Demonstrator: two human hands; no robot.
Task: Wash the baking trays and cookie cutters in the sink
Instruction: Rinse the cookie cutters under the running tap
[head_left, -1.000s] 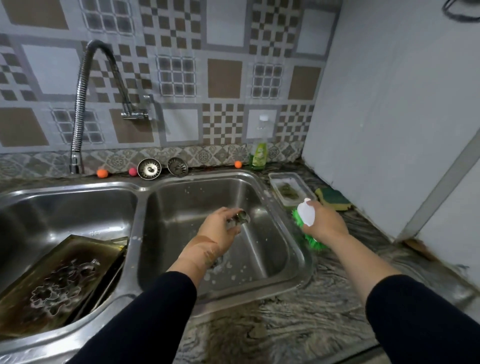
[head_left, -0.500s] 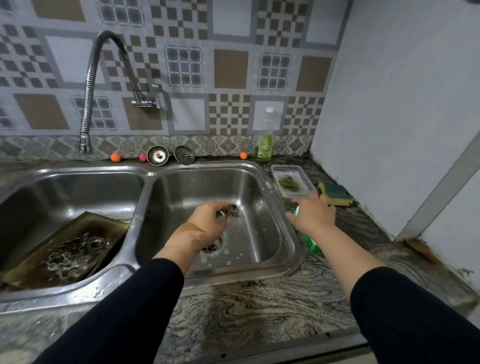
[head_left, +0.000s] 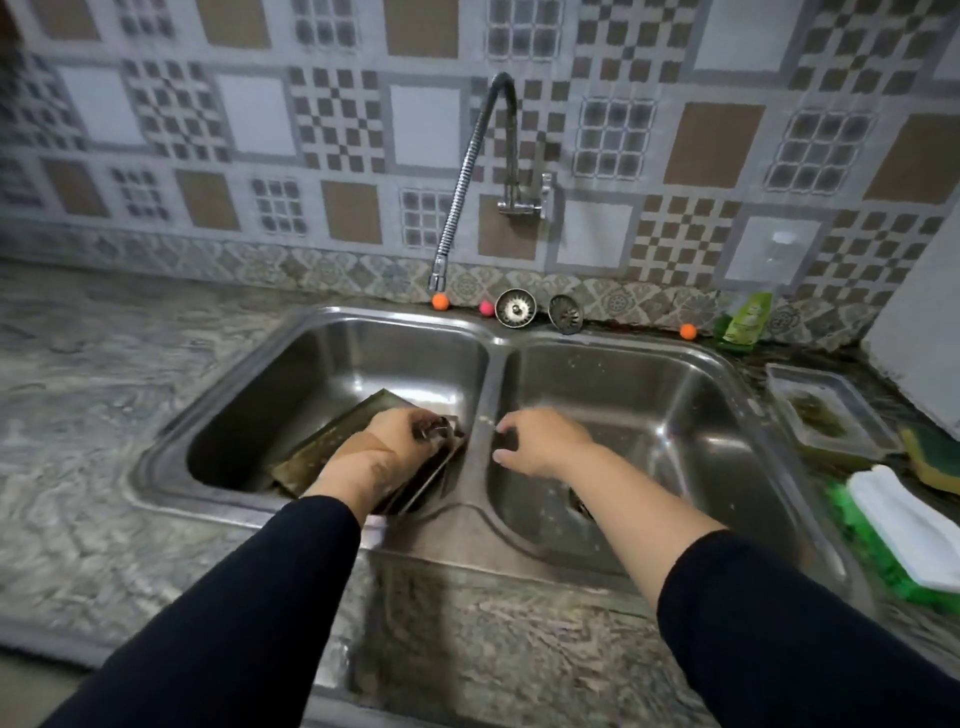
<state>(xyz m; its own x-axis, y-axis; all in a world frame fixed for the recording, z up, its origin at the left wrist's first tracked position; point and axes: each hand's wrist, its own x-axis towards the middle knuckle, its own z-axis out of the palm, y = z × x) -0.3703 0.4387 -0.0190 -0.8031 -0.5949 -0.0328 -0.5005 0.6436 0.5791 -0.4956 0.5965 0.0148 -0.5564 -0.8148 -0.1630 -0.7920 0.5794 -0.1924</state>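
- Left hand (head_left: 387, 441) pinches a small metal cookie cutter (head_left: 432, 429) over the baking tray (head_left: 332, 441) — tilted in the left sink basin (head_left: 322, 364);
- Right hand (head_left: 540, 441) hovers above the right basin, fingers loosely curled, holding nothing.

Left hand (head_left: 387, 441) covers most of the baking trays (head_left: 332, 441); the small metal piece it grips (cookie cutter?) is blurred. Scrub brush (head_left: 898, 540) cut off by right edge.

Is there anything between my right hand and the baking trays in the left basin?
Only the sink divider. The right hand hovers beside it, empty; the baking trays lie just across, where the left hand holds a cookie cutter.
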